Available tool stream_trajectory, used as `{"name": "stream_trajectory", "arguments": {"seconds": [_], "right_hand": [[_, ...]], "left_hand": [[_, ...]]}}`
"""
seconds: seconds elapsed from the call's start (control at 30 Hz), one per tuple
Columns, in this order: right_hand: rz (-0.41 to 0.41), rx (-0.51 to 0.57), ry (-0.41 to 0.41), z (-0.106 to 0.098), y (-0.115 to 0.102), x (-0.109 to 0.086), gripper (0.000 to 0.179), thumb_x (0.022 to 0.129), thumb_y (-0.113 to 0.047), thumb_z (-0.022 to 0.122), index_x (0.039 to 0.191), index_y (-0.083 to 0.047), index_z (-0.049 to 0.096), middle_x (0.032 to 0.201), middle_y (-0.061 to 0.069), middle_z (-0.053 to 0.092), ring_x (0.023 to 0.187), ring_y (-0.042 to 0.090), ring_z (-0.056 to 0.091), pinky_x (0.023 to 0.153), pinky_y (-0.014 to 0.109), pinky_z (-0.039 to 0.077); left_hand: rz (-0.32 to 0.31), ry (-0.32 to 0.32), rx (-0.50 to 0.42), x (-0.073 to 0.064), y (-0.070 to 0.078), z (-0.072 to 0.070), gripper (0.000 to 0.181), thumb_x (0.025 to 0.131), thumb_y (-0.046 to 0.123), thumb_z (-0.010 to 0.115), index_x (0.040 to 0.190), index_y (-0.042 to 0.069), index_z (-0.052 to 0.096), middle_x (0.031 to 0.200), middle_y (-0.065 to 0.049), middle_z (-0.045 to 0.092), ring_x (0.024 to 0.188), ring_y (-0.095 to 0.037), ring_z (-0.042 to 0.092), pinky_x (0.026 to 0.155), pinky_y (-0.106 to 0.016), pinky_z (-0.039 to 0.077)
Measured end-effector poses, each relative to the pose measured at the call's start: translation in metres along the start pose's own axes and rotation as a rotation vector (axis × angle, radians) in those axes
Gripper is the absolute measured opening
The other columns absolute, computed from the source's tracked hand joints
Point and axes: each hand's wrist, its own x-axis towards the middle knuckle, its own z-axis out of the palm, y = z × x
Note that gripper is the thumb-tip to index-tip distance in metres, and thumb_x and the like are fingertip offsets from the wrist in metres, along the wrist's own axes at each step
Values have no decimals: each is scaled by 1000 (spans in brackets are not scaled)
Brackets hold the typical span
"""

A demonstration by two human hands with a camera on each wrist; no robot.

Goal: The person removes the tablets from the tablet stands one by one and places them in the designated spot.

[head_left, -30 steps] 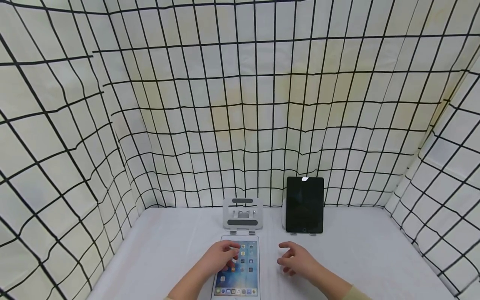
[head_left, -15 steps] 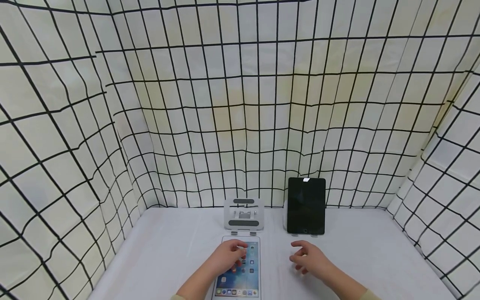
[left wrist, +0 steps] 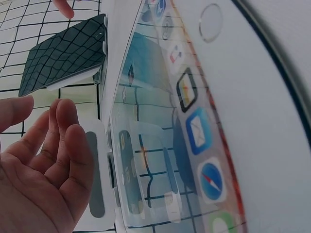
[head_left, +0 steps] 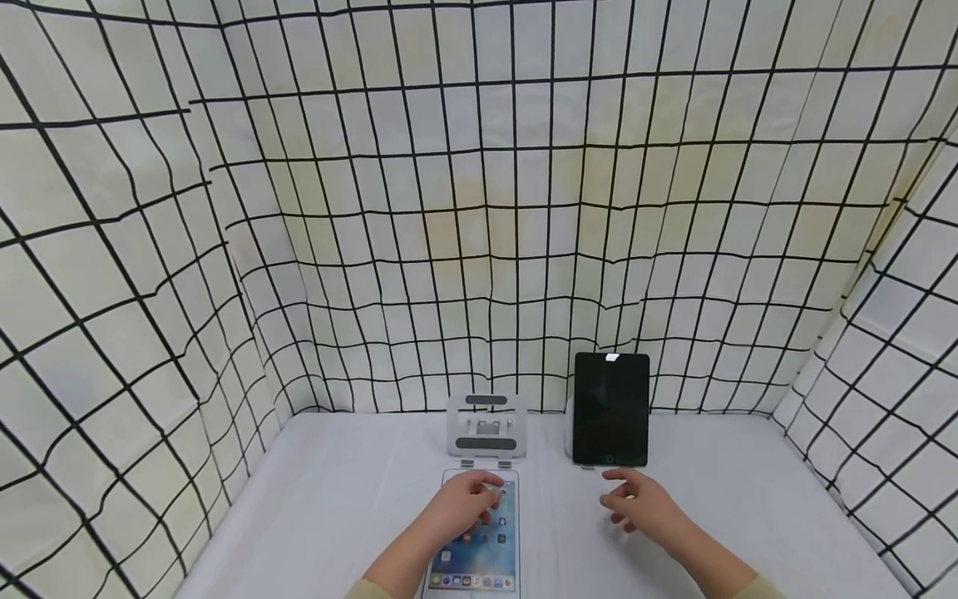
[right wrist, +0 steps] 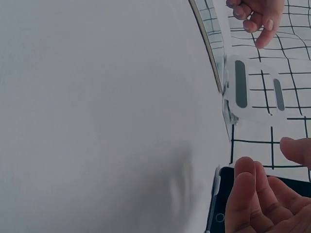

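Fingers above a lit, white-bordered, blue-screened tablet

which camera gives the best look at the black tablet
The head view: it shows the black tablet whole, nearly face-on. The left wrist view shows it slanted, with lines reflected across it; the right wrist view shows just part, the right hand covering some.

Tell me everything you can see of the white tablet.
The white tablet lies face up on the white table, far end close to the bare stand; I can't tell whether they touch. Its glossy screen is lit: app icons on blue wallpaper, a dock row at the near end, then a round home button on the white border. The stand reflects in it. The left hand hovers above, apparently clear.
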Motion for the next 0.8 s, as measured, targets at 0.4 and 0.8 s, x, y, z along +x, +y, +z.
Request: {"name": "stream_trajectory", "arguments": {"seconds": [0.4,0.8], "right_hand": [[20,16,42,-28,11,3,49,93,-22,70,135,-2,53,95,9,65,77,22,65,68,36,57],[30,10,59,-50,19,3,51,96,-25,65,139,-2,49,100,11,66,83,23,66,70,36,57]], "left_hand": [[65,26,4,9,14,3,31,98,24,62,123,7,65,94,-8,69,75,-23,65,65,-41,53],[98,43,12,16,25,12,27,98,23,61,121,8,66,93,-5,68,76,-23,66,65,-40,54]]}}
